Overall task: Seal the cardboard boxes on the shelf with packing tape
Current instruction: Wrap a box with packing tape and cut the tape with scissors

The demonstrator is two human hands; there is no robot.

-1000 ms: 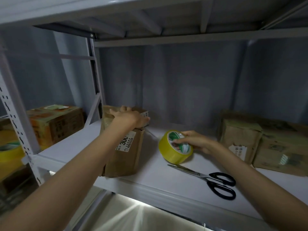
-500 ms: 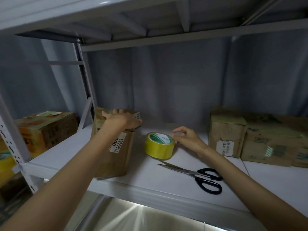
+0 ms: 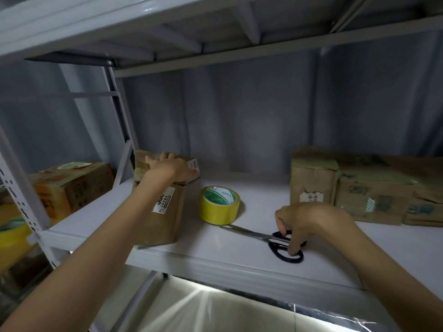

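Shelf: right hand gripping scissors

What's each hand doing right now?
Left hand: open, pressing flat on the box top.
Right hand: fingers curled onto the scissors handles.

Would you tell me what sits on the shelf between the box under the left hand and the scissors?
In the head view, the yellow tape roll stands flat between the box and the scissors, apart from the box.
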